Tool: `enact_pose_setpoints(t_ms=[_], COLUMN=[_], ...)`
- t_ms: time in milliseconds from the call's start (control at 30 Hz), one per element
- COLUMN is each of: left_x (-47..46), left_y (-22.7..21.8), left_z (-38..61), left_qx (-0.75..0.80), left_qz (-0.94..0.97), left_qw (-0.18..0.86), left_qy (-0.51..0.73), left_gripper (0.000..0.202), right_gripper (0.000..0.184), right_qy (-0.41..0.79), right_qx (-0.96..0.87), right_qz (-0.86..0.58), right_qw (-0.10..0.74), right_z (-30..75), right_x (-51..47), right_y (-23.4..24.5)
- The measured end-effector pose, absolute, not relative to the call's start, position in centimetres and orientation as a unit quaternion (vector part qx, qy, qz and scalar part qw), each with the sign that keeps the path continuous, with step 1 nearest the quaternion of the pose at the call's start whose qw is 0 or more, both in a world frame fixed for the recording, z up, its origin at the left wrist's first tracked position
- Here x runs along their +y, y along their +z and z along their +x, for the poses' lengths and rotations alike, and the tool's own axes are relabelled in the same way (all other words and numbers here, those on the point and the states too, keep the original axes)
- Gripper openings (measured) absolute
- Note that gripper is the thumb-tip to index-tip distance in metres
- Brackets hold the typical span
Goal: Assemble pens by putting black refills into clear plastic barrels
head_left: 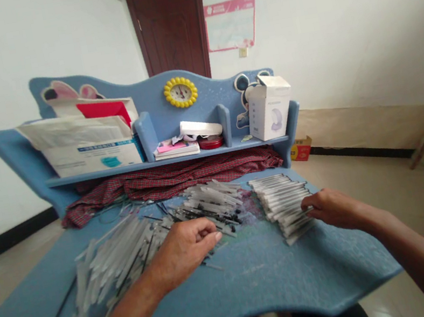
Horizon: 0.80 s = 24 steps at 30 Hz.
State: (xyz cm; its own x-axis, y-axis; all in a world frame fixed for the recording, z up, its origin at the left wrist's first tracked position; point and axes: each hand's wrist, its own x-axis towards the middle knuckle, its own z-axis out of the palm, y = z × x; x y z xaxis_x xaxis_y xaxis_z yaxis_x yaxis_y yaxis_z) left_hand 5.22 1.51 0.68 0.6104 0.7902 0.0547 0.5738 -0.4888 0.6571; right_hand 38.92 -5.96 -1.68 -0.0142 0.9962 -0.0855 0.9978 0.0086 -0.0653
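My left hand (187, 247) rests on the blue desk (257, 276) with fingers curled together over a loose heap of thin clear pen tubes and dark refills (204, 206); what it pinches is hidden. My right hand (330, 209) reaches to the near end of a neat stack of white pens (282, 198), fingertips closed on its edge. A wider scatter of clear tubes (107, 264) lies to the left of my left hand.
A red checked cloth (174, 178) lies along the back under the desk's shelf. The shelf holds a mask box (92, 155), papers, a red tin (211, 142), a white carton (268, 107) and a yellow clock (180, 92). A dark door stands behind.
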Motion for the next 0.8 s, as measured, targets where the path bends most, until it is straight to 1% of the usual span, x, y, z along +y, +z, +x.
enact_pose_setpoints(t_ms=[167, 400, 500, 600, 800], left_x=[1.8, 1.9, 2.3, 2.5, 2.4], left_y=[0.9, 1.9, 2.0, 2.0, 1.7], left_z=[4.8, 3.9, 3.0, 2.4, 2.3], left_qx=[0.409, 0.435, 0.427, 0.422, 0.391], left_qz=[0.844, 0.844, 0.858, 0.871, 0.903], left_qw=[0.294, 0.251, 0.238, 0.222, 0.168], left_qy=[0.187, 0.190, 0.161, 0.116, 0.053], left_gripper=[0.026, 0.023, 0.022, 0.017, 0.012], right_gripper=[0.025, 0.027, 0.025, 0.025, 0.031], right_qy=[-0.056, -0.064, -0.074, -0.067, -0.012], right_qx=[0.716, 0.721, 0.725, 0.722, 0.739], right_qz=[0.696, 0.689, 0.685, 0.688, 0.673], right_qw=[0.003, -0.016, 0.000, 0.001, -0.029], right_z=[38.7, 39.2, 39.2, 39.3, 39.8], right_x=[-5.9, -6.0, -6.0, -5.9, -6.2], right_y=[-2.3, -3.3, -3.8, -4.2, -5.2])
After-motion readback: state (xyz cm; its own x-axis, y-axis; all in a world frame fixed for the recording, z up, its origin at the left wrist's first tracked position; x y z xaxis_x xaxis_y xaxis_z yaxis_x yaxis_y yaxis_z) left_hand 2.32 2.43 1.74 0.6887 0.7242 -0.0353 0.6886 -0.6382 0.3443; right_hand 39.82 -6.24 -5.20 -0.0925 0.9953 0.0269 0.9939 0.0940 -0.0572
